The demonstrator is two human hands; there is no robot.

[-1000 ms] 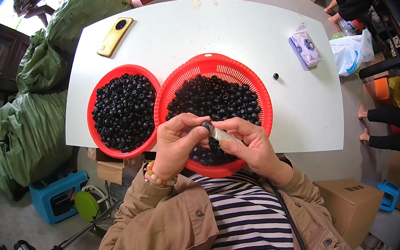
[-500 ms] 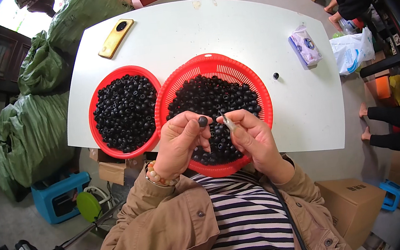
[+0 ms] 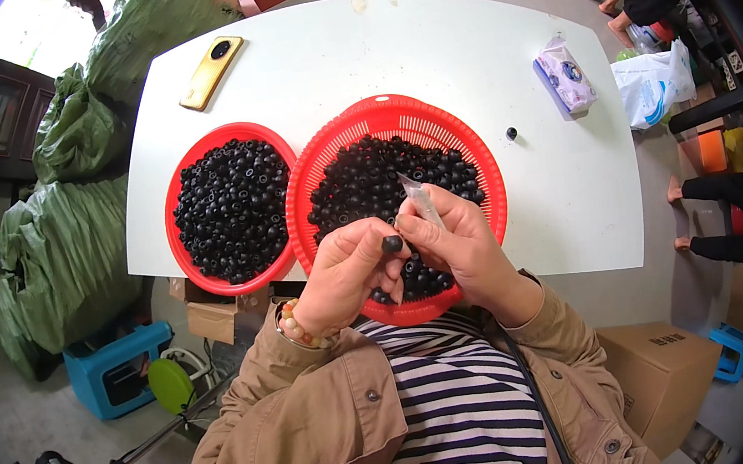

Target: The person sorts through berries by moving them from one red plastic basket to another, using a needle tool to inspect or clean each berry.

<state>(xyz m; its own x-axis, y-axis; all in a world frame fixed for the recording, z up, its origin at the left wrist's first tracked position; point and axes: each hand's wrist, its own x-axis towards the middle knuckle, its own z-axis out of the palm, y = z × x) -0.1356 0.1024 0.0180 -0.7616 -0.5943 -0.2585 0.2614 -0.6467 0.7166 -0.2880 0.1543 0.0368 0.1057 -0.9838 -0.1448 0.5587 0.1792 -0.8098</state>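
My left hand (image 3: 344, 272) pinches a small round black piece (image 3: 392, 244) between thumb and fingers. Close beside it, my right hand (image 3: 466, 244) is closed around a slim tool with a pale translucent handle (image 3: 423, 202), tilted up and to the left. Its working tip is too small to make out. The right thumb and fingertips are right next to the black piece. Both hands are over the near part of a red slotted basket (image 3: 496, 186) filled with similar black pieces. Left of it, a second red basket (image 3: 172, 222) holds many hollow black pieces.
On the white table (image 3: 570, 200) are a gold phone (image 3: 211, 73), a tissue pack (image 3: 566, 77) and one loose black piece (image 3: 512, 133). Green sacks (image 3: 58, 258) and a blue stool (image 3: 117, 371) stand left. A cardboard box (image 3: 667, 372) sits at lower right; another person's legs (image 3: 720, 192) show at right.
My right hand has swung the tool's pale end upward and come closer to my left hand. The left hand, still pinching the black piece, has shifted slightly right and down.
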